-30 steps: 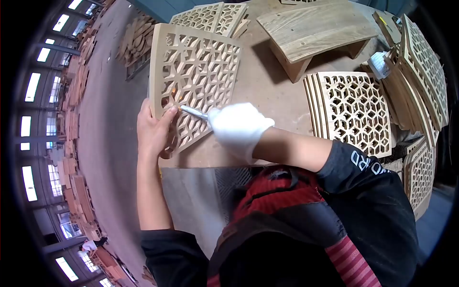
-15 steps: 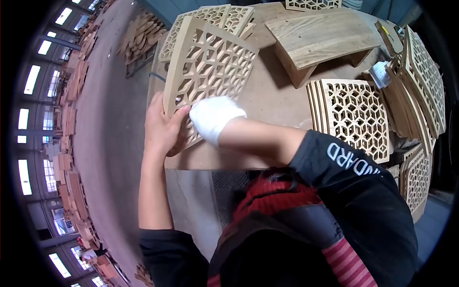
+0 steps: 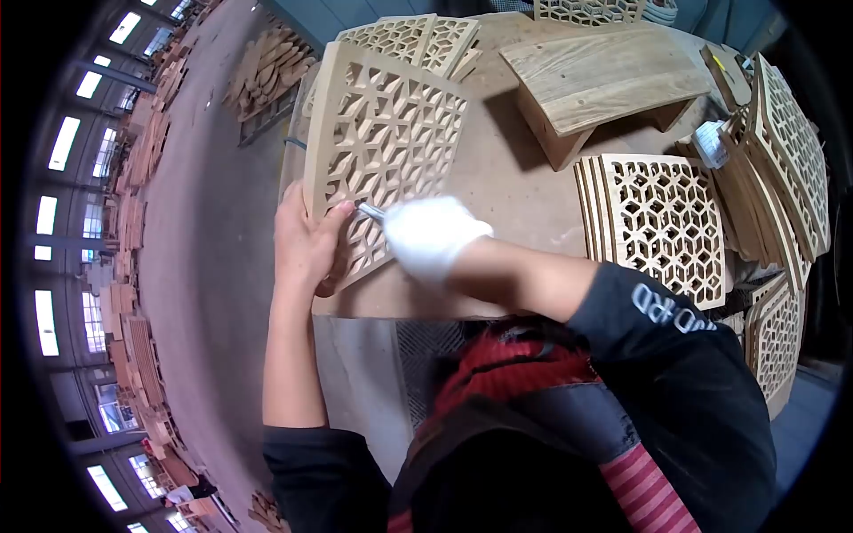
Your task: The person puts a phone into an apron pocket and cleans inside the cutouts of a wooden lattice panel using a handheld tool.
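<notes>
My bare left hand (image 3: 306,240) grips the lower left edge of a wooden lattice panel (image 3: 388,135), thumb on its front face. The panel stands tilted on the table, its cut-out star and diamond pattern toward me. My right hand (image 3: 434,238), in a white glove and smeared by motion, is closed around a slim silvery metal tool (image 3: 370,211). The tool's tip is at the panel's openings, close to my left thumb. Its exact kind does not show, as the glove hides most of it.
A low wooden stool (image 3: 604,75) stands at the back of the table (image 3: 506,200). Lattice panels (image 3: 668,226) are stacked at the right, with more panels (image 3: 786,155) leaning behind them. Other panels (image 3: 395,40) lie behind the held one. Wood pieces (image 3: 271,71) are piled beyond the table's left side.
My right hand has drawn back to the right and slightly down, so the metal tool now shows. The panel has shifted slightly and stands more upright, still in my left hand.
</notes>
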### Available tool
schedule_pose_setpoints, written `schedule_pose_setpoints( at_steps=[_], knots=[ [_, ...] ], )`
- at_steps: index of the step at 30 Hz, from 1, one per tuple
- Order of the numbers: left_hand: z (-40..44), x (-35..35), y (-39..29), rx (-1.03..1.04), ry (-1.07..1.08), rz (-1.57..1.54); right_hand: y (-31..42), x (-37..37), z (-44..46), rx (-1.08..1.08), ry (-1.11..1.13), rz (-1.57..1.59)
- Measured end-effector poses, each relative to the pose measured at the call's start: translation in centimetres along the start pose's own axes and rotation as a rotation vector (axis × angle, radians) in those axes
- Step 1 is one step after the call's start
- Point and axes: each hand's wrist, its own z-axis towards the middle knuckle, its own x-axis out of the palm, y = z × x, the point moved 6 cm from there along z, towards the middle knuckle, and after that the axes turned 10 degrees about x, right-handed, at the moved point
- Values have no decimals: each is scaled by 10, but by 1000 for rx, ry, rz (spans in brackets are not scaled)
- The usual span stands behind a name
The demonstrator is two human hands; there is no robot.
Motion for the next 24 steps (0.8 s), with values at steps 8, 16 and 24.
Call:
schedule_pose_setpoints(
  at_steps=[8, 16, 24],
  knots=[
    [-14, -5, -23, 12, -60, 111, -13, -31, -61, 44, 87, 62],
    [-16, 4, -39, 52, -20, 203, 8, -50, -38, -70, -132, 85],
    [-14, 10, -51, 84, -38, 216, 42, -80, -19, -164, 5, 4]
  ],
)
